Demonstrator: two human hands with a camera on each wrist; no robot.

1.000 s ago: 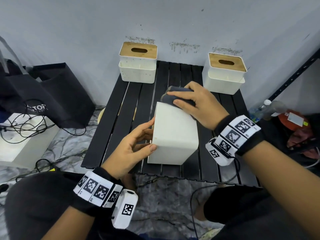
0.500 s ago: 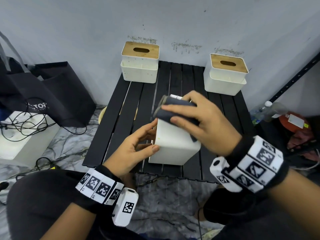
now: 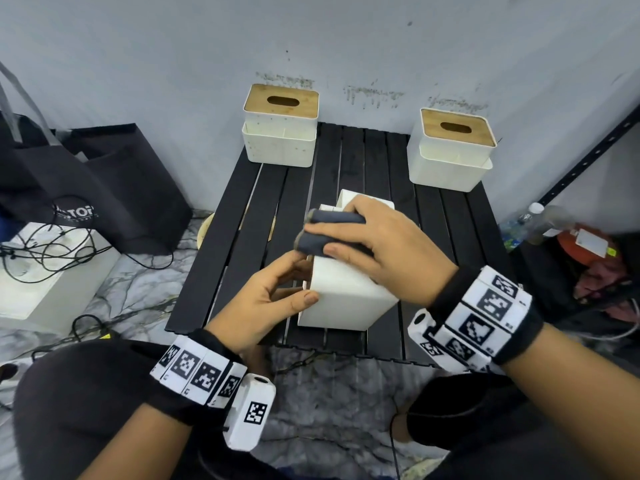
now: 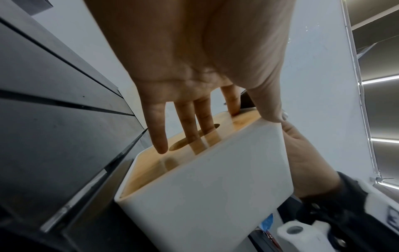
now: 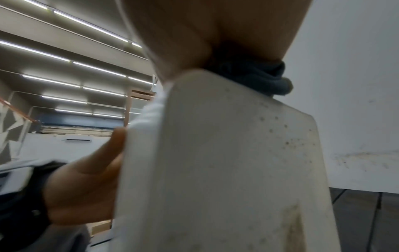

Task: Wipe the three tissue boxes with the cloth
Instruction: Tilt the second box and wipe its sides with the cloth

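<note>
A white tissue box lies on its side near the front of the black slatted table. My right hand grips a folded dark grey cloth and presses it on the box's upper face by the left edge. My left hand steadies the box: straight fingers lie on the wooden lid, the thumb on the white face. The right wrist view shows the cloth atop the speckled white side. Two more boxes stand upright at the back left and back right.
A grey wall runs right behind the table. A black bag, a white box with cables and a marbled floor lie to the left. Bottles and a shelf post stand on the right. My knees are below the table's front edge.
My right hand has slid the cloth from the box's far end toward me along the upper face. The left hand has stayed on the lid side.
</note>
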